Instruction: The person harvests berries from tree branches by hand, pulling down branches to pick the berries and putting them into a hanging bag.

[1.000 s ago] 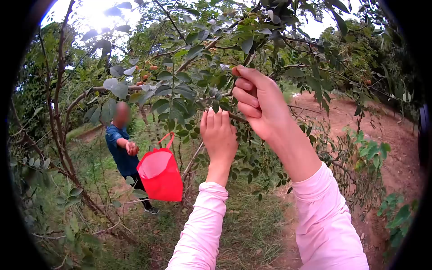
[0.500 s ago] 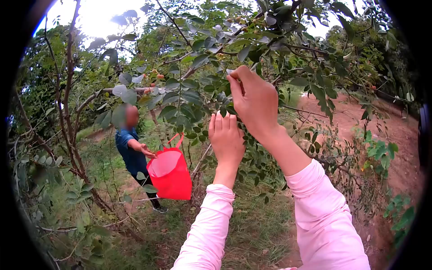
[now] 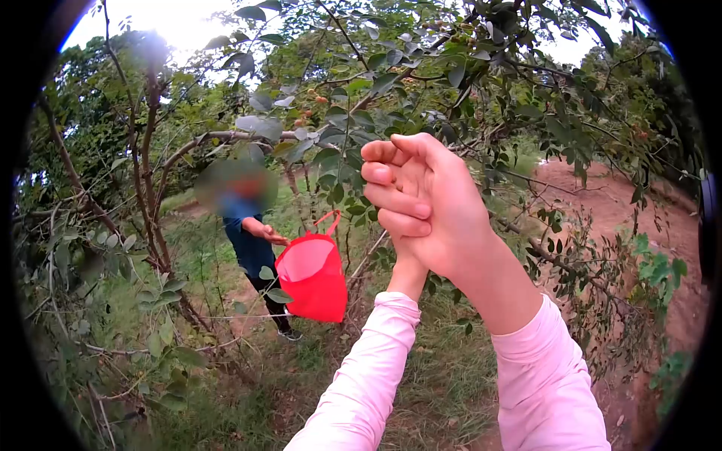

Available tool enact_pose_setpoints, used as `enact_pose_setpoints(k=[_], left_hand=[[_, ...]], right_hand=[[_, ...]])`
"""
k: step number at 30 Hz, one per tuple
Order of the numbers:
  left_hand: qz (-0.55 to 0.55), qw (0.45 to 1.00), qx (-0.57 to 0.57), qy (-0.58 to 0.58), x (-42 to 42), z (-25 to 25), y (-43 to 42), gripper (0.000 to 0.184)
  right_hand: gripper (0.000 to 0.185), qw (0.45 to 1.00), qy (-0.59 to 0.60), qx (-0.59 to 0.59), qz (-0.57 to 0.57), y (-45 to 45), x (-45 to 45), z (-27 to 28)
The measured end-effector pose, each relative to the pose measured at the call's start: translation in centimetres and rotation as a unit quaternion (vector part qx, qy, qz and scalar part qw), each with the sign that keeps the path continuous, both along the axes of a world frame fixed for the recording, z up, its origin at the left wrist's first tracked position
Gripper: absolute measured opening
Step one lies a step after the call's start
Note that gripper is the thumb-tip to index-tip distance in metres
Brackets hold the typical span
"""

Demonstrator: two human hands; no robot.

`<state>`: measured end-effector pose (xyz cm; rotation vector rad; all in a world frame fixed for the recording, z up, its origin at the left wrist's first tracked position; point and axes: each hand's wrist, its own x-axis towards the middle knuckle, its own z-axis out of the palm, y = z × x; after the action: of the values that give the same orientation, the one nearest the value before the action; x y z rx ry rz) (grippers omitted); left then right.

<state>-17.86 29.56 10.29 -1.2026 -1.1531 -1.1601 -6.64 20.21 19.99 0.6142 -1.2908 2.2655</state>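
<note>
My right hand (image 3: 436,203) is raised in front of the branches, its palm side toward me. The fingers curl in toward the palm, and the thumb lies above them near the index finger. Whatever the fingertips may hold is hidden. Behind it is my left hand (image 3: 410,272), which shows only its wrist and lower edge; its fingers are covered by the right hand. Green leaves (image 3: 350,139) on a branch are just left of my right hand. Small orange-red berries (image 3: 302,119) sit on the twigs farther up and left.
A person in a blue top (image 3: 244,225) stands to the left with one hand held out. Beside that hand hangs a red bag (image 3: 312,289), its mouth open and its handle up among the twigs. Bare branches (image 3: 143,165) rise at left; a dirt bank (image 3: 602,203) lies right.
My right hand has drawn back from the leaves and turned its palm toward me, now covering most of my left hand. The view has shifted, so the person and bag appear farther right.
</note>
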Motion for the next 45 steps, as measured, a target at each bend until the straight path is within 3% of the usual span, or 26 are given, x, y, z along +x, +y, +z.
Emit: enact_pose_setpoints(k=[8,13,18,23,27,28,32,34,36,39,45], left_hand=[[0.039,0.999,-0.01,0.018,-0.3,-0.4,0.6,0.028],[0.052,0.998,-0.011,0.027,-0.5,-0.6,0.7,0.029],[0.066,0.997,-0.011,0.035,-0.6,-0.3,0.5,0.031],[0.076,0.996,-0.012,0.043,-0.6,-0.3,0.6,0.032],[0.087,0.995,-0.013,0.048,-0.7,0.0,1.2,0.033],[0.095,0.994,-0.011,0.053,-1.0,0.2,1.5,0.033],[0.111,0.992,-0.003,0.061,-1.9,0.2,2.2,0.034],[0.108,0.993,-0.001,0.053,-2.1,0.0,2.2,0.035],[0.111,0.992,0.008,0.053,-2.5,-0.2,2.4,0.035],[0.12,0.992,0.009,0.043,-2.5,-0.7,2.5,0.034],[0.094,0.995,-0.021,0.021,-0.4,-0.2,0.8,0.034]], right_hand=[[0.035,0.995,0.02,0.052,-0.083,-2.6,-4.0,4.9],[0.021,0.988,0.027,0.098,-0.12,-3.4,-4.5,4.7],[0.017,0.976,0.043,0.075,-0.202,-3.6,-2.8,1.9],[0.022,0.916,0.005,0.087,-0.391,-3.3,-0.9,-2.4],[0.025,0.874,0.041,0.131,-0.466,-2.5,-0.1,-4.6],[0.028,0.863,0.08,0.198,-0.459,-1.9,0.7,-5.4],[0.029,0.983,0.02,0.052,-0.177,-2.1,3.8,-7.5],[0.026,0.996,-0.021,-0.075,-0.033,-0.2,4.2,-8.8],[0.022,0.988,-0.035,-0.151,0.027,1.7,4.3,-9.7],[0.023,0.979,-0.061,-0.196,-0.008,3.1,5.2,-10.0],[0.024,0.989,0.004,-0.13,-0.068,5.8,6.8,-7.5]])
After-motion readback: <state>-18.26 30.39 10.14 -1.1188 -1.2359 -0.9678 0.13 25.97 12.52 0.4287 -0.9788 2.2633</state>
